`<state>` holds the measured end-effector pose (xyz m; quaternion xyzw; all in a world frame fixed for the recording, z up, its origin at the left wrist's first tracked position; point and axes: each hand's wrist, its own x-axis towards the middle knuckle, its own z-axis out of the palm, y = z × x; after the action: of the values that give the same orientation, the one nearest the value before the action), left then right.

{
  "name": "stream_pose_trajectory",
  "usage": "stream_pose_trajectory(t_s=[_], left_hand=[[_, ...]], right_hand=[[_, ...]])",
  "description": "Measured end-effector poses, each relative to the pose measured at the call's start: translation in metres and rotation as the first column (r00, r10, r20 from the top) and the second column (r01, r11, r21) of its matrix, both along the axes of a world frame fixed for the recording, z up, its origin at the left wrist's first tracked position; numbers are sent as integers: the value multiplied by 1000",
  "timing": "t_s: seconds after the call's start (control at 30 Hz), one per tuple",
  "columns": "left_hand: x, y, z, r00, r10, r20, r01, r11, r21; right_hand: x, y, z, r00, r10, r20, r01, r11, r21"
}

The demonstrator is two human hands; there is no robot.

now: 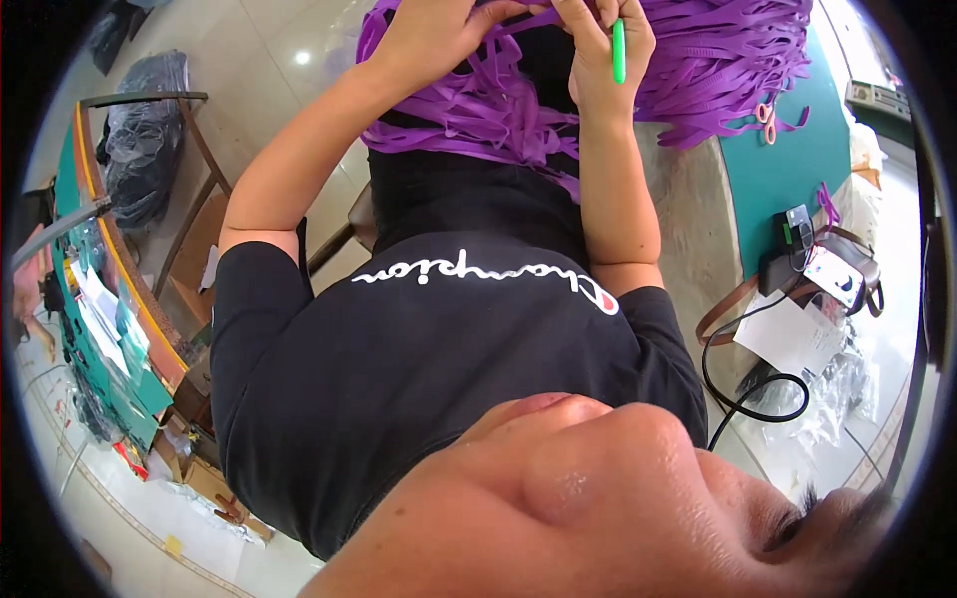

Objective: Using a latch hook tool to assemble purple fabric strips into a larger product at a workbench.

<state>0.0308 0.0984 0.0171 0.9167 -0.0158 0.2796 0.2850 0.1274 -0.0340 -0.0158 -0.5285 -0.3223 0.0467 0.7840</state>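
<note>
At the upper edge, my left hand [434,35] and my right hand [610,60] are close together over a heap of purple straps [488,105] lying across my lap. The left thumb and fingers are closed on a purple strap [518,22] that runs toward the right hand. Out of my closed right hand sticks a slim bright green handle [619,52]; its other end is hidden in the fingers. The upper edge cuts off part of the left fingers.
Another thick bundle of purple straps [728,60] spreads over the green-topped table [788,179] on the right, with small pink-handled scissors [766,122] beside it. A phone [833,277], a black bag and a black cable [778,414] are nearer. A cluttered table [130,329] stands left.
</note>
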Motion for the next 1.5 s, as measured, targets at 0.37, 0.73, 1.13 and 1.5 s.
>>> stream_pose_trajectory(t_s=[0.37,0.73,1.13,1.5], left_hand=[[-3,46,-23,915,375,-151,-400,892,-211],[-14,-5,-6,980,162,113,-166,986,26],[-54,32,-56,985,-21,-173,53,982,180],[-1,-64,13,909,-415,-43,384,871,-305]], right_hand=[[5,-56,-3,948,-256,-187,307,890,337],[-9,-78,19,977,-187,-103,206,951,230],[40,-149,41,910,-415,-29,391,829,401],[3,-131,143,960,-157,230,178,981,-75]])
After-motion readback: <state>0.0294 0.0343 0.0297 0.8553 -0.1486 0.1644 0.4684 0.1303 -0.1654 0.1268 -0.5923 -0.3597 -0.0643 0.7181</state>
